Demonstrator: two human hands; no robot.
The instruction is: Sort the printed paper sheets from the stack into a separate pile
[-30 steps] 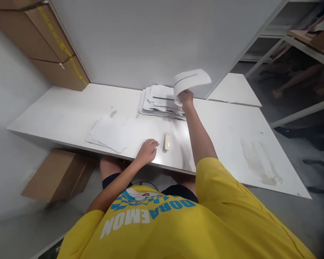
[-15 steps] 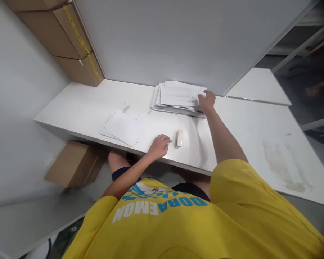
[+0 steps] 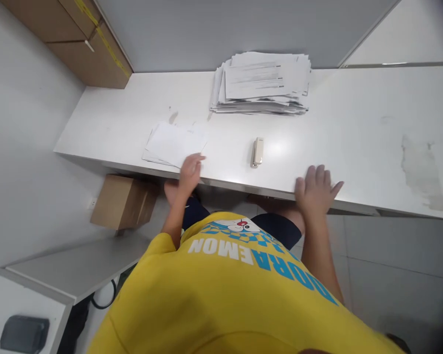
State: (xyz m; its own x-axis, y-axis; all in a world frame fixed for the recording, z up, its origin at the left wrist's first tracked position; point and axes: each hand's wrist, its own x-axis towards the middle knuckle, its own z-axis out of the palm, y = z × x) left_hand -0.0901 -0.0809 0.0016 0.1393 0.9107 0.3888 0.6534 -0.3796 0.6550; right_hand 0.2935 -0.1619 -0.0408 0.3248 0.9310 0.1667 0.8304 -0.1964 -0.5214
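My right hand point(image 3: 315, 191) lies flat at the front edge of the white table point(image 3: 362, 142), fingers spread, holding nothing. My left hand point(image 3: 191, 172) rests at the same edge, loosely bent with the fingertips pointing right. It is by the lower right corner of a thin pile of white paper sheets point(image 3: 173, 143); whether it touches them I cannot tell. Between the hands, a little farther back, is a small cream stapler point(image 3: 258, 152). A thick stack of printed papers point(image 3: 260, 81) sits at the back against the grey partition.
Taped cardboard boxes point(image 3: 103, 59) stand at the table's back left corner. Another cardboard box point(image 3: 120, 201) is under the table on the left. A grey partition point(image 3: 214, 29) rises along the back edge. Stains point(image 3: 424, 172) mark the tabletop on the right.
My right hand has left the thick paper stack and come back to the front edge. My left hand has shifted left, from beside the stapler to the thin pile. The view has turned.
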